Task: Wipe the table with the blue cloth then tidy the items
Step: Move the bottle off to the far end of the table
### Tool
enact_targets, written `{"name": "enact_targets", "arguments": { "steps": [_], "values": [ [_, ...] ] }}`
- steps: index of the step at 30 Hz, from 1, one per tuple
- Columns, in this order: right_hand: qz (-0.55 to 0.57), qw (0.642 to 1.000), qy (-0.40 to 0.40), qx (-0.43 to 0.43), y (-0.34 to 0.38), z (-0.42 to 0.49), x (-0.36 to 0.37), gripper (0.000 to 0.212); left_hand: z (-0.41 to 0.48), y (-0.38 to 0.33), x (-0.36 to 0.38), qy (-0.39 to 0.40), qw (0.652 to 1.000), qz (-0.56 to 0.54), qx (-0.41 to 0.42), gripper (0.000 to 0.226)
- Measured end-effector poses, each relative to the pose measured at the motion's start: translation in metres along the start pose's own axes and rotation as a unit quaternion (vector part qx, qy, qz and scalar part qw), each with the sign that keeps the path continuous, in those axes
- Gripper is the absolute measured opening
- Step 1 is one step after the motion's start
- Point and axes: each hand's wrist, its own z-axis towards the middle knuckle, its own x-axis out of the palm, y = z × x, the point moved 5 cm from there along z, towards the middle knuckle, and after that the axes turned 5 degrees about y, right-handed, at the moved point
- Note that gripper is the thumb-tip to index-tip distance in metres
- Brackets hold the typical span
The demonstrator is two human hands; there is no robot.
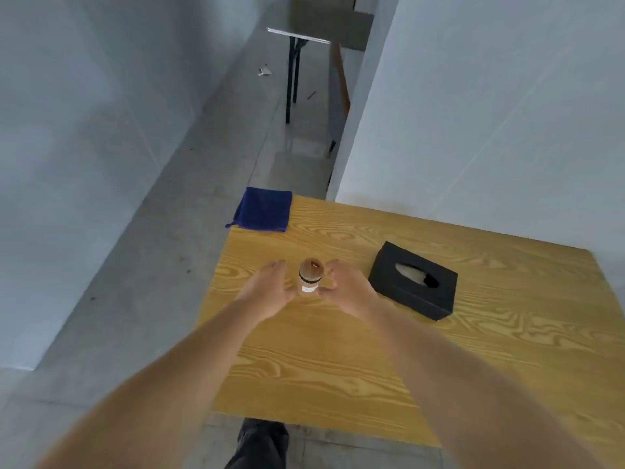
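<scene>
Head view looks down on a wooden table (372,360) with yellow grain, set against a pale wall. Both bare arms reach forward over it. Between the 2 hands stands a small upright bottle (309,277) with a brown rounded cap and a pale label. The left hand (267,292) is spread open just beside the bottle's left side, fingers curved toward it, and grips nothing; whether its thumb touches the bottle's base cannot be told. The right hand (348,291) is likewise open and cupped just beside the bottle's right side, holding nothing. The blue cloth (263,208) lies folded flat on the table's far left corner, its edge slightly overhanging, well apart from both hands. A black tissue box (413,280) sits to the right of the right hand, near it, with a tissue showing in its top slot.
</scene>
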Motion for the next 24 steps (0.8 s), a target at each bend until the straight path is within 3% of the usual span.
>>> {"name": "enact_targets", "arguments": {
  "steps": [6,12,24],
  "values": [
    [0.066,0.997,0.001,0.039,0.005,0.031,0.007,0.067,0.047,0.015,0.007,0.078,0.993,-0.084,0.022,0.08],
    [0.091,0.995,-0.016,0.035,0.007,0.044,0.005,0.054,0.072,0.011,0.004,0.106,0.979,-0.146,0.097,0.053],
    [0.146,0.986,-0.068,0.051,-0.021,0.049,-0.052,0.054,0.118,-0.046,-0.022,0.098,0.972,-0.104,0.186,0.049]
  ]
}}
